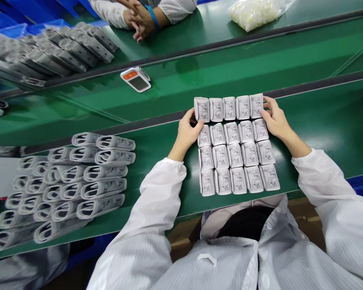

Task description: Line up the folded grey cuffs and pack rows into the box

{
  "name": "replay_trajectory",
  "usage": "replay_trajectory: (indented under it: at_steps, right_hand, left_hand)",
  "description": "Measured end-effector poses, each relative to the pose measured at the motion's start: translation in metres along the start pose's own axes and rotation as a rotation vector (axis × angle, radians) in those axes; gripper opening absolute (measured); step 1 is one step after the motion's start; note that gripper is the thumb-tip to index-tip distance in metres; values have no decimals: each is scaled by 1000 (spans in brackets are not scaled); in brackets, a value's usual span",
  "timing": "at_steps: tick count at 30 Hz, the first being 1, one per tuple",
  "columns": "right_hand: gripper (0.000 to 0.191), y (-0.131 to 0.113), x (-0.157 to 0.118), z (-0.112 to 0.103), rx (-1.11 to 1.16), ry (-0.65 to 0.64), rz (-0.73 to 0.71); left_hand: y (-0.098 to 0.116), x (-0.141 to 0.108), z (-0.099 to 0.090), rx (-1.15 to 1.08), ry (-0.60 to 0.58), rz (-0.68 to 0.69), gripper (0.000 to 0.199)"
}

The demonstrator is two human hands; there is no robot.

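Note:
Folded printed paper leaflets lie in neat rows on the green bench in front of me. My left hand [187, 132] grips the left end of the farthest row of folded leaflets [229, 108], thumb at the near edge and fingers behind. At that row's other end, my right hand [276, 119] presses in with its thumb in front and fingers on the outer side. Between the hands the row is held together, a small gap from the rows nearer me. Those nearer rows of leaflets [236, 156] stand close together, untouched, with line drawings facing up.
Looped, folded papers [105, 173] stand in several rows to the left. A green conveyor belt [230, 66] runs beyond the bench, carrying a white-and-orange device [136, 79]. Across it are another person's clasped hands [142, 18], stacked papers [63, 48] and a plastic bag [255, 14].

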State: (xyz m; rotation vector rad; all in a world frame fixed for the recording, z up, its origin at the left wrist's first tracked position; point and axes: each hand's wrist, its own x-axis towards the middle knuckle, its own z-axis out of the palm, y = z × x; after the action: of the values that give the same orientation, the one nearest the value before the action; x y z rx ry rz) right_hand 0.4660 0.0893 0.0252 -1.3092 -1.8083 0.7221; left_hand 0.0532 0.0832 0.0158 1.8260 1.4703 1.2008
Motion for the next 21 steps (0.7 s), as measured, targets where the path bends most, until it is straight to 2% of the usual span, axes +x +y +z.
replay_trajectory:
  at_steps: [12,21]
  right_hand:
    - [72,-7,0,-1,-43,2,12]
    - [71,-3,0,1,-12,22,4]
  left_hand:
    - [-9,0,1,-7,-15,34,67]
    - [-12,1,2,-9,-4,28,70]
